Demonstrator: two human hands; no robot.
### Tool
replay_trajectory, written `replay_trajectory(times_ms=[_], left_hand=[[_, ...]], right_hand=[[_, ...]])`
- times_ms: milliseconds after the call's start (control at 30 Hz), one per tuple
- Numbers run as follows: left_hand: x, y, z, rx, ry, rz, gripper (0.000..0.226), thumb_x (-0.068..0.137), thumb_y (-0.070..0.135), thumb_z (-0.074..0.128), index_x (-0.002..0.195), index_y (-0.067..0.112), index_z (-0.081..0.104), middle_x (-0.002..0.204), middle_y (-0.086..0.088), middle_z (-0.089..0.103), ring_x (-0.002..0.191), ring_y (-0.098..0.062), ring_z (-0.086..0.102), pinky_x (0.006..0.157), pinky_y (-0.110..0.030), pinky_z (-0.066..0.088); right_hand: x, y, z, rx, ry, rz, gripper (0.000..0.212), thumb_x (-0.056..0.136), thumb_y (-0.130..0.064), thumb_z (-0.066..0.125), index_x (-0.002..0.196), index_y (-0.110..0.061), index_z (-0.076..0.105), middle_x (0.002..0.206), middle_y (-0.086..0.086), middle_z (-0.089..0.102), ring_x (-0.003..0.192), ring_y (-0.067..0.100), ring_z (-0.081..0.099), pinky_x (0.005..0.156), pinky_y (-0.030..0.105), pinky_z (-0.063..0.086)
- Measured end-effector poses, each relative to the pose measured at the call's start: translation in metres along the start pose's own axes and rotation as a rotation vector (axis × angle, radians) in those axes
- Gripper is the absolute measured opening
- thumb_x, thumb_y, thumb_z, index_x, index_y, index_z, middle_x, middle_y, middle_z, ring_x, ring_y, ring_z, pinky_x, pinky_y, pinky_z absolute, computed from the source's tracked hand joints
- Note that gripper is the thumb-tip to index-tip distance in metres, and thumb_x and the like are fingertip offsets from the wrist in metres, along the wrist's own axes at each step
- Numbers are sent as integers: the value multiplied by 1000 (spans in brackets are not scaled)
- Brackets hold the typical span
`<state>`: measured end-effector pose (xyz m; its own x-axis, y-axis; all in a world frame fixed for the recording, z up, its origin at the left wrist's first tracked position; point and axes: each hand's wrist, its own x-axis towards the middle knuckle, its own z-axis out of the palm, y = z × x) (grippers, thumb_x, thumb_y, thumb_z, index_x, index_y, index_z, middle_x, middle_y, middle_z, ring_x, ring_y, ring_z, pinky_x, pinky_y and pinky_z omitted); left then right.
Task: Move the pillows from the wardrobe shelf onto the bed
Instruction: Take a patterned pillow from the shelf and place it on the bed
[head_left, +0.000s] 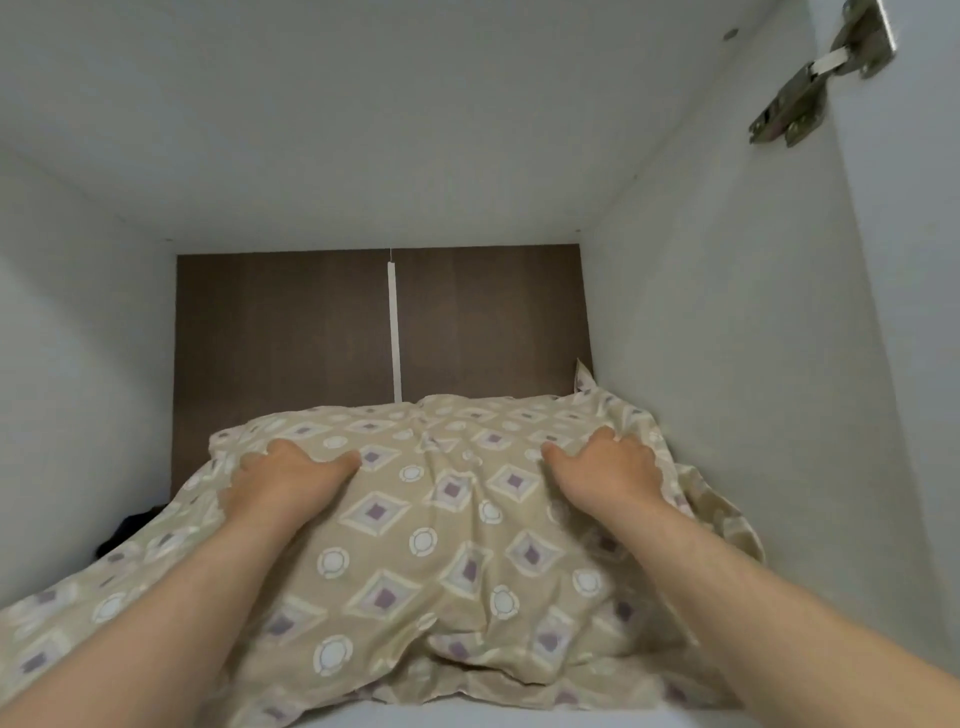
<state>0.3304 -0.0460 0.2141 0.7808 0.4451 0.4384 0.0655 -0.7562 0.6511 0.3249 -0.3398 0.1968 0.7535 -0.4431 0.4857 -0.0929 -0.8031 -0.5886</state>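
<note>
Head view: I'm reaching into a white-walled wardrobe compartment with a dark brown back panel (291, 332) and a metal hinge (810, 78) upper right. The beige patterned pillow (441, 530) lies on the white shelf (519, 717). My left hand (285, 478) and right hand (608, 473) clutch its far corners, fingers curled into the fabric.

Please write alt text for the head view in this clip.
Both hands, left hand and right hand, press down on a beige patterned pillow lying on a white wardrobe shelf. A dark back panel sits behind it, and a metal door hinge shows upper right.
</note>
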Motion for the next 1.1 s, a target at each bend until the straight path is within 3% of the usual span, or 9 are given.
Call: replay_trajectory(times_ms=[100, 267, 367, 500, 667, 767, 933, 1100], left_hand=[[32, -1, 11, 35, -1, -58, 102, 65, 85, 42, 132, 8, 53, 136, -17, 55, 121, -39, 50, 103, -47, 37], [61, -4, 35, 115, 14, -130, 107, 54, 91, 44, 128, 15, 58, 133, -12, 58, 118, -36, 54, 99, -45, 41], [68, -5, 50, 214, 81, -155, 100, 52, 87, 54, 122, 16, 56, 128, -11, 60, 116, -35, 55, 95, -44, 43], [75, -8, 58, 161, 78, -25, 57, 66, 70, 60, 96, 22, 58, 101, -3, 66, 99, -30, 61, 82, -37, 46], [68, -18, 63, 31, 170, 161, 31, 77, 56, 55, 83, 25, 54, 90, -4, 67, 84, -30, 62, 70, -34, 46], [66, -21, 55, -176, 240, 213, 24, 78, 50, 57, 79, 26, 56, 82, -2, 66, 77, -30, 60, 69, -37, 49], [71, -19, 24, -450, 416, 282, 31, 74, 54, 62, 67, 28, 47, 67, 8, 47, 70, -26, 49, 66, -36, 41], [48, -13, -21, -600, 571, 353, 35, 76, 49, 65, 78, 15, 57, 78, -5, 60, 72, -28, 55, 65, -38, 45]], right_hand=[[35, -1, 23, 8, -91, 116, 111, 66, -88, 31, 139, -5, 43, 142, 16, 48, 129, 36, 43, 106, 45, 34], [66, -5, 51, -50, -132, 134, 113, 57, -93, 29, 134, -14, 53, 139, 9, 53, 125, 34, 47, 102, 45, 37], [80, -1, 65, -192, -165, 41, 101, 65, -89, 29, 130, -16, 56, 136, 8, 56, 122, 32, 52, 98, 43, 39], [86, 4, 78, -145, -167, -56, 67, 83, -70, 42, 109, -11, 63, 120, 11, 65, 108, 30, 59, 83, 36, 43], [70, 10, 82, -114, 39, -123, 54, 87, -64, 41, 92, -14, 60, 104, 13, 69, 94, 32, 62, 72, 36, 43], [60, 10, 71, -81, 185, -157, 53, 85, -69, 38, 78, -18, 52, 93, 11, 69, 82, 31, 61, 65, 35, 42], [47, -6, 41, -54, 345, -232, 54, 81, -74, 38, 69, -22, 47, 78, 7, 65, 66, 26, 49, 58, 35, 36], [1, -14, 0, -23, 375, -306, 54, 80, -74, 40, 72, -22, 53, 65, -5, 52, 69, 27, 55, 57, 35, 36]])
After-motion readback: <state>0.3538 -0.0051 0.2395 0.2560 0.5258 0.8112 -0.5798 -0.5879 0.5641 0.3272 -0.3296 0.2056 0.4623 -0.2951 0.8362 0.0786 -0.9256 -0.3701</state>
